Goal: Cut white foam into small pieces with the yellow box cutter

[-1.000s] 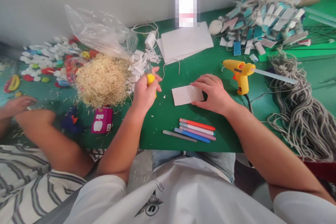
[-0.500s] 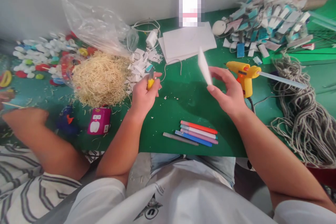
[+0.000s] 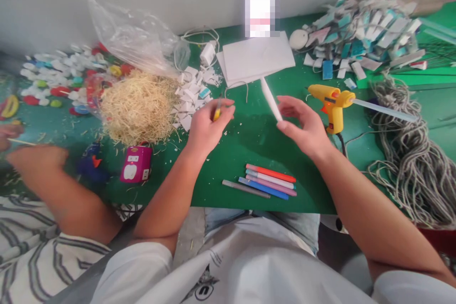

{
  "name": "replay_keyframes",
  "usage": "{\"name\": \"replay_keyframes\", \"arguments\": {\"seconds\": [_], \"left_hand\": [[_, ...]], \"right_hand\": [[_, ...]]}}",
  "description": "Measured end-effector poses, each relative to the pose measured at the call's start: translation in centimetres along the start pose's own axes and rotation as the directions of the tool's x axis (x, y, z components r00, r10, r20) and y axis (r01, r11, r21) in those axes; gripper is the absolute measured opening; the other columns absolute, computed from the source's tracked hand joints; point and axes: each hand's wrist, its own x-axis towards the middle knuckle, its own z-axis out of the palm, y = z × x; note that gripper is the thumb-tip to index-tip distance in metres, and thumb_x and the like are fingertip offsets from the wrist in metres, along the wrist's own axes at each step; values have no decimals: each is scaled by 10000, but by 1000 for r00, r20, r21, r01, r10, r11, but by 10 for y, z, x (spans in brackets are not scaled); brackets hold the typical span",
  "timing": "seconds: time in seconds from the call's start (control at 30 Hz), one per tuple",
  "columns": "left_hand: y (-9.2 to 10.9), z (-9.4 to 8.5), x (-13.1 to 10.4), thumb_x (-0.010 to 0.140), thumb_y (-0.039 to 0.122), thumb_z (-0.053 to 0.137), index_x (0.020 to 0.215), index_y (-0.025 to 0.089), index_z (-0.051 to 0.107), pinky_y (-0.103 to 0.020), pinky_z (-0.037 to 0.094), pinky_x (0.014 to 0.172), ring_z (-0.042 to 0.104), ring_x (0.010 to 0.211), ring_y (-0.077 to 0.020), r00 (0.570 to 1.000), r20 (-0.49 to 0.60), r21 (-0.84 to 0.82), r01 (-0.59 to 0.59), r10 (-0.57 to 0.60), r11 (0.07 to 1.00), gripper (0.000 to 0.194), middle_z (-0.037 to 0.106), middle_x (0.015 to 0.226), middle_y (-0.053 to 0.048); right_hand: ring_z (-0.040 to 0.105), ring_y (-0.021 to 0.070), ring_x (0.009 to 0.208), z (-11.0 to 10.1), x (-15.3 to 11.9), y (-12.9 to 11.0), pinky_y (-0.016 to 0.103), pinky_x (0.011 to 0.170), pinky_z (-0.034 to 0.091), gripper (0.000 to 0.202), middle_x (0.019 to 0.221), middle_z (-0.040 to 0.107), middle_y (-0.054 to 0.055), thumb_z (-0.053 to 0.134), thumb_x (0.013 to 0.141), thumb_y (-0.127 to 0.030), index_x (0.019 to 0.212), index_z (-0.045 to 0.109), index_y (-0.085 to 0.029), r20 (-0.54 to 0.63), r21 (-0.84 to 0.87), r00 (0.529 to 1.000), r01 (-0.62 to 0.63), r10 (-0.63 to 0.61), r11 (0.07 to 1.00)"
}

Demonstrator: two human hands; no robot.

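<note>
Head view: the left hand (image 3: 206, 127) has its fingers curled around a yellow cutter (image 3: 216, 114), beside a heap of white scraps (image 3: 188, 90). The right hand (image 3: 308, 128) pinches a white card (image 3: 270, 99) between thumb and fingers, edge toward the camera, above the green table (image 3: 210, 185). A yellow glue gun (image 3: 334, 104) lies near that hand; five markers (image 3: 269, 180) lie nearer the person's body.

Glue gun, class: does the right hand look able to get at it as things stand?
Probably yes: the glue gun lies close beside the right hand with nothing visible between them, though the hand holds a white card, which may need putting down first.
</note>
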Motion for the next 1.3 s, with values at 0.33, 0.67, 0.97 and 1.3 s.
{"name": "replay_keyframes", "arguments": {"seconds": [0.33, 0.67, 0.97, 1.3], "left_hand": [[33, 42, 2, 784, 223, 755, 847, 199, 597, -231, 453, 607, 575, 622, -112, 988, 119, 15, 102, -103, 995, 173, 622, 693, 59], [39, 54, 43, 908, 124, 603, 1400, 211, 635, -265, 508, 841, 681, 919, -163, 898, 440, 53, -55, 26, 997, 500, 740, 1145, -39], [35, 38, 35, 855, 192, 704, 1239, 206, 752, -251, 466, 700, 656, 784, -154, 847, 513, 292, -21, -139, 956, 387, 769, 1045, -36], [9, -77, 23, 778, 294, 708, 1210, 240, 780, -257, 509, 737, 670, 797, -183, 896, 209, 583, 207, -392, 786, 441, 782, 1024, -11]], "right_hand": [[662, 259, 838, 16, -7, 1, 456, 743, 597, 785, 1019, 703, 118, 612, 809, -820, 1275, 671, -191, -110, -407, 964, 177, -241, 896], [660, 172, 725, 1, -6, -12, 387, 636, 571, 359, 1053, 666, 71, 430, 1055, -498, 1066, 722, -288, -549, -216, 701, 406, -454, 888], [645, 132, 631, 1, -4, -11, 346, 549, 541, 334, 995, 692, 34, 471, 1056, -474, 1005, 744, -288, -499, -109, 762, 416, -412, 903], [643, 122, 582, 0, -4, -9, 361, 582, 551, 374, 961, 720, 19, 470, 1040, -540, 958, 711, -266, -461, -116, 817, 331, -346, 937]]}}
